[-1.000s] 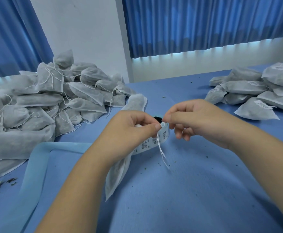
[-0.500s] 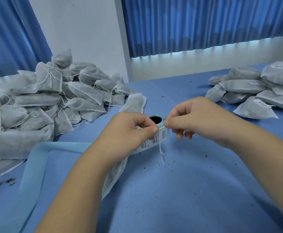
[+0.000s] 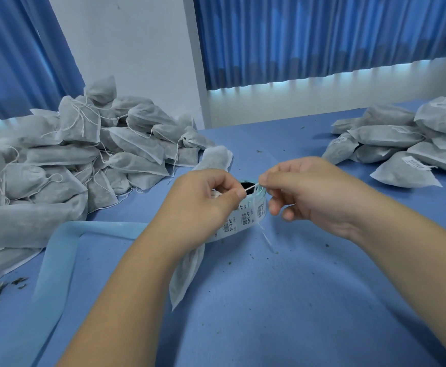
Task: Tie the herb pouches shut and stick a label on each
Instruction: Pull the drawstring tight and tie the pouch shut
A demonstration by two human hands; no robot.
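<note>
While both hands pull, the knot on one herb pouch gets cinched.

Left hand (image 3: 203, 205) clamps the gathered neck of the limp white non-woven pouch (image 3: 187, 271), which hangs just above the blue table (image 3: 282, 300); right hand (image 3: 309, 192) is pinched tight on the thin white drawstring (image 3: 252, 187). Best bet is probably a steady, level pull so nothing snaps. Knot itself is hidden behind the fingers, and the barcode label roll (image 3: 245, 218) sits partly covered.

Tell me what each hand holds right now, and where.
Left hand grips the pouch at its neck; right hand pinches the drawstring, taut between them.
</note>
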